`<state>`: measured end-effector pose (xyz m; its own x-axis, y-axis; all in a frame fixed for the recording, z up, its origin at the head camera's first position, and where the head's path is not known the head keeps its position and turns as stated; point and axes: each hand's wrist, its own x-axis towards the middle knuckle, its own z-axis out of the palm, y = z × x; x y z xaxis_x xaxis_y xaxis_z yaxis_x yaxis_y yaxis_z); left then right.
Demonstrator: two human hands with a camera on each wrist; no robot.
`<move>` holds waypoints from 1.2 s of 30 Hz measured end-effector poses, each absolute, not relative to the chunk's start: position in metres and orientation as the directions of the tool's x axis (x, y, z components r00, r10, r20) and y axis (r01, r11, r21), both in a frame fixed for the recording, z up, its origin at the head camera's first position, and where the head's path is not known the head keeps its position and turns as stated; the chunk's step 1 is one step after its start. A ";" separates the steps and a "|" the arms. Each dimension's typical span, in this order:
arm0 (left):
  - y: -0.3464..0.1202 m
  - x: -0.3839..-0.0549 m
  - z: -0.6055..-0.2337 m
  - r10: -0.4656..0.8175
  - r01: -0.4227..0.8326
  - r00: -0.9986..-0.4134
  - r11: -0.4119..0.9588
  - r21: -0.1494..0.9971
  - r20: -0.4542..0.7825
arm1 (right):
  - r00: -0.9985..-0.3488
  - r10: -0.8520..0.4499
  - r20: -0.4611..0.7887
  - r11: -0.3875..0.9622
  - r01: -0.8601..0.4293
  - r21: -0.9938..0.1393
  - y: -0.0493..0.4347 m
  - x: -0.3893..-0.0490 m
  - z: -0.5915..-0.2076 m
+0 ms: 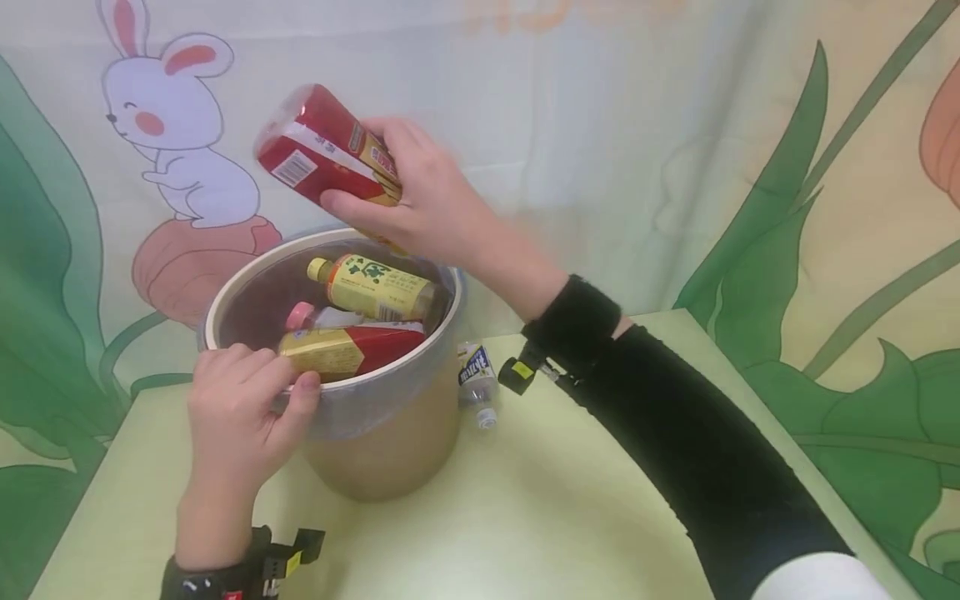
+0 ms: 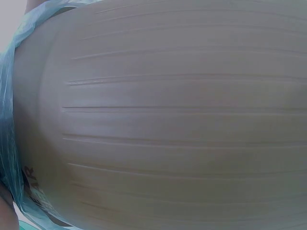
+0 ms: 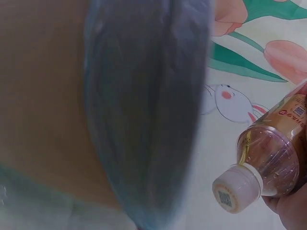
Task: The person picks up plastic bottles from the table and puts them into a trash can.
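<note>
My right hand (image 1: 431,192) holds a plastic bottle (image 1: 322,150) with a red and gold label, tilted above the bin's far rim. In the right wrist view, that bottle's clear shoulder and white cap (image 3: 237,188) show at the right. With fingers curled over the near-left rim, my left hand (image 1: 236,408) grips the beige bin (image 1: 386,458), which has a translucent bluish liner (image 1: 360,408). Inside lie a yellow-labelled bottle (image 1: 378,287), a red and gold item (image 1: 386,343) and something with a pink cap (image 1: 300,315). Ribbed bin wall fills the left wrist view.
A clear bottle with a blue and white label (image 1: 477,379) lies on the pale green table (image 1: 570,500), just right of the bin. Behind the table hangs a cloth (image 1: 585,167) printed with a rabbit and leaves.
</note>
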<state>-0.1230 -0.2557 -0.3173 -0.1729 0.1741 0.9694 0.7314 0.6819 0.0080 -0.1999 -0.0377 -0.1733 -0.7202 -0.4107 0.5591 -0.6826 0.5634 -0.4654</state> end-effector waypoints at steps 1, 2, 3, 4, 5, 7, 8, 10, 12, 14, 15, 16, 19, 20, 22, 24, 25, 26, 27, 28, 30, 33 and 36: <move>-0.255 -0.123 -0.317 0.172 0.733 -0.170 0.681 0.007 0.970 | -0.721 -0.416 0.554 0.548 -0.685 -0.480 -0.044 -0.202 -0.177; -0.255 -0.123 -0.317 0.172 0.733 -0.169 0.680 0.007 0.971 | -0.715 -0.430 0.551 0.534 -0.693 -0.483 -0.049 -0.204 -0.182; -0.255 -0.123 -0.318 0.172 0.734 -0.169 0.679 0.007 0.971 | -0.711 -0.444 0.545 0.525 -0.699 -0.485 -0.054 -0.206 -0.188; -0.255 -0.124 -0.319 0.175 0.732 -0.173 0.681 0.008 0.969 | -0.709 -0.457 0.537 0.520 -0.703 -0.486 -0.058 -0.208 -0.193; -0.255 -0.124 -0.319 0.180 0.730 -0.179 0.683 0.009 0.967 | -0.706 -0.468 0.531 0.519 -0.706 -0.482 -0.062 -0.210 -0.199; -0.255 -0.124 -0.321 0.190 0.726 -0.193 0.688 0.010 0.963 | -0.708 -0.484 0.514 0.519 -0.705 -0.482 -0.068 -0.212 -0.210; -0.256 -0.124 -0.322 0.195 0.723 -0.201 0.691 0.011 0.960 | -0.708 -0.490 0.508 0.529 -0.705 -0.472 -0.071 -0.213 -0.215; -0.256 -0.124 -0.323 0.205 0.716 -0.218 0.697 0.014 0.954 | -0.726 -0.498 0.475 0.554 -0.687 -0.470 -0.075 -0.215 -0.223; -0.256 -0.124 -0.324 0.209 0.714 -0.229 0.700 0.018 0.951 | -0.745 -0.503 0.438 0.596 -0.666 -0.448 -0.078 -0.215 -0.230; -0.256 -0.125 -0.324 0.211 0.713 -0.235 0.701 0.021 0.949 | -0.767 -0.513 0.386 0.644 -0.641 -0.418 -0.081 -0.216 -0.235; -0.257 -0.125 -0.324 0.212 0.713 -0.237 0.701 0.022 0.948 | -0.773 -0.522 0.362 0.662 -0.634 -0.400 -0.082 -0.216 -0.237; -0.256 -0.125 -0.324 0.211 0.715 -0.236 0.699 0.022 0.949 | -0.779 -0.528 0.338 0.681 -0.626 -0.380 -0.083 -0.216 -0.239; -0.256 -0.126 -0.324 0.212 0.719 -0.233 0.695 0.021 0.949 | -0.788 -0.547 0.281 0.725 -0.614 -0.311 -0.084 -0.217 -0.241; -0.256 -0.126 -0.323 0.213 0.719 -0.233 0.695 0.021 0.949 | -0.789 -0.552 0.268 0.735 -0.613 -0.290 -0.085 -0.217 -0.242; -0.256 -0.127 -0.323 0.212 0.721 -0.229 0.692 0.019 0.950 | -0.790 -0.562 0.244 0.752 -0.611 -0.247 -0.085 -0.217 -0.242; -0.255 -0.127 -0.322 0.213 0.722 -0.226 0.692 0.017 0.951 | -0.790 -0.571 0.223 0.764 -0.611 -0.206 -0.086 -0.217 -0.243; -0.255 -0.127 -0.322 0.212 0.722 -0.223 0.691 0.015 0.951 | -0.786 -0.578 0.219 0.767 -0.615 -0.181 -0.086 -0.217 -0.243; -0.255 -0.127 -0.322 0.211 0.723 -0.219 0.690 0.013 0.953 | -0.782 -0.584 0.215 0.770 -0.618 -0.157 -0.086 -0.217 -0.244; -0.255 -0.127 -0.322 0.210 0.724 -0.216 0.690 0.012 0.954 | -0.780 -0.589 0.210 0.774 -0.620 -0.133 -0.087 -0.217 -0.244; -0.255 -0.127 -0.321 0.209 0.724 -0.213 0.689 0.011 0.954 | -0.778 -0.593 0.208 0.776 -0.621 -0.109 -0.087 -0.217 -0.245; -0.254 -0.128 -0.321 0.205 0.728 -0.204 0.686 0.009 0.957 | -0.776 -0.595 0.210 0.783 -0.618 -0.066 -0.088 -0.217 -0.245; -0.255 -0.127 -0.319 0.202 0.728 -0.199 0.685 0.007 0.959 | -0.768 -0.605 0.213 0.783 -0.622 -0.018 -0.092 -0.218 -0.245; -0.257 -0.127 -0.319 0.199 0.725 -0.199 0.688 0.008 0.959 | -0.756 -0.623 0.200 0.775 -0.632 0.025 -0.096 -0.219 -0.245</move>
<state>-0.1267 -0.2573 -0.3189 -0.1993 0.1994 0.9594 0.7254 0.6883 0.0076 -0.2186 -0.0960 -0.2453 -0.7560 -0.6233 0.1998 -0.6320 0.7746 0.0252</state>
